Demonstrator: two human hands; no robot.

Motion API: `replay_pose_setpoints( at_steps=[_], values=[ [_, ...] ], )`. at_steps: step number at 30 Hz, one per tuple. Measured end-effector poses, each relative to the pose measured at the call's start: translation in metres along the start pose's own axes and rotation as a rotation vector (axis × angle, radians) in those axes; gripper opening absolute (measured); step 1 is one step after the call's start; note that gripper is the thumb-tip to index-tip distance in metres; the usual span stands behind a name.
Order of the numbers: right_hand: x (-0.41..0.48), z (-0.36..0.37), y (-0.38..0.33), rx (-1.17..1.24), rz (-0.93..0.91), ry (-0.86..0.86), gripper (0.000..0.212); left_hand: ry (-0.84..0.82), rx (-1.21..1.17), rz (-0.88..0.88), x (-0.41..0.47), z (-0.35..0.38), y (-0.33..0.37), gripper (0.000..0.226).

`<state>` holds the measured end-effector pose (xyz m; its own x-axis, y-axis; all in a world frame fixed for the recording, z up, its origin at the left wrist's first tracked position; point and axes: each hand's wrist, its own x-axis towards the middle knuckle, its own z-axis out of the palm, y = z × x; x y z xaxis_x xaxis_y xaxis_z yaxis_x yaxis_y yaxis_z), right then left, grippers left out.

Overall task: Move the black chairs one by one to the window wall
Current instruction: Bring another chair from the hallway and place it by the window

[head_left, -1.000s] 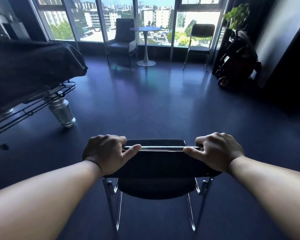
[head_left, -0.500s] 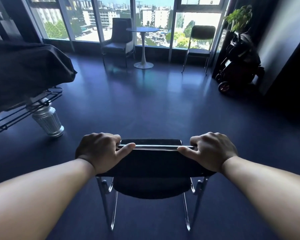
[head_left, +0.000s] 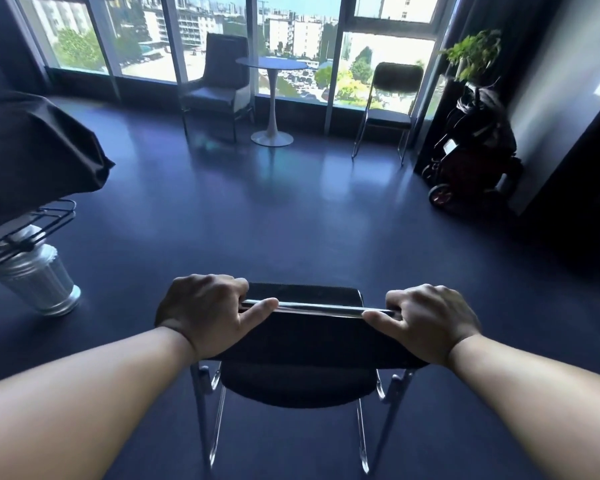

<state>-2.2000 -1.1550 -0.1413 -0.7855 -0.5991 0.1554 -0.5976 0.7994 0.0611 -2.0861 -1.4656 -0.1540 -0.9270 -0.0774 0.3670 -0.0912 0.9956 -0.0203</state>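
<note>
A black chair [head_left: 302,382] with chrome legs is right in front of me, seen from behind and above. My left hand [head_left: 207,315] grips the left end of its backrest top. My right hand [head_left: 430,322] grips the right end. Between them runs the shiny top rail. The window wall [head_left: 215,39] spans the far side of the room. A second black chair [head_left: 390,98] with chrome legs stands against it at the right.
A dark armchair [head_left: 219,88] and a small round white table [head_left: 272,95] stand by the windows. A covered table [head_left: 32,150] with a silver leg [head_left: 37,278] is at the left. A stroller [head_left: 471,157] and a plant [head_left: 471,53] fill the right corner. Dark floor [head_left: 291,209] lies between.
I have moved forward with the chair held in both hands. The windows, armchair and round table appear nearer and larger. The covered table has slid further left.
</note>
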Motion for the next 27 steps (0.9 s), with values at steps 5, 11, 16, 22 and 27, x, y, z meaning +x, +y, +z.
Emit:
replay_pose_setpoints(
  at_steps=[5, 11, 16, 22, 27],
  values=[
    [0.046, 0.007, 0.011, -0.008, 0.026, -0.009, 0.079, 0.009, -0.016, 0.031, 0.049, 0.019, -0.016, 0.074],
    [0.097, 0.020, 0.032, 0.002, 0.020, 0.005, 0.079, 0.011, -0.006, 0.043, 0.102, 0.042, -0.027, 0.077],
    [0.148, 0.031, 0.057, 0.008, 0.031, 0.020, 0.082, 0.003, -0.018, 0.042, 0.156, 0.063, -0.035, 0.076],
    [0.234, 0.047, 0.097, 0.008, 0.019, 0.029, 0.087, 0.001, 0.008, 0.021, 0.237, 0.097, -0.044, 0.077],
    [0.301, 0.059, 0.130, 0.045, 0.015, 0.017, 0.081, -0.017, -0.002, 0.007, 0.307, 0.122, -0.053, 0.071]
  ],
)
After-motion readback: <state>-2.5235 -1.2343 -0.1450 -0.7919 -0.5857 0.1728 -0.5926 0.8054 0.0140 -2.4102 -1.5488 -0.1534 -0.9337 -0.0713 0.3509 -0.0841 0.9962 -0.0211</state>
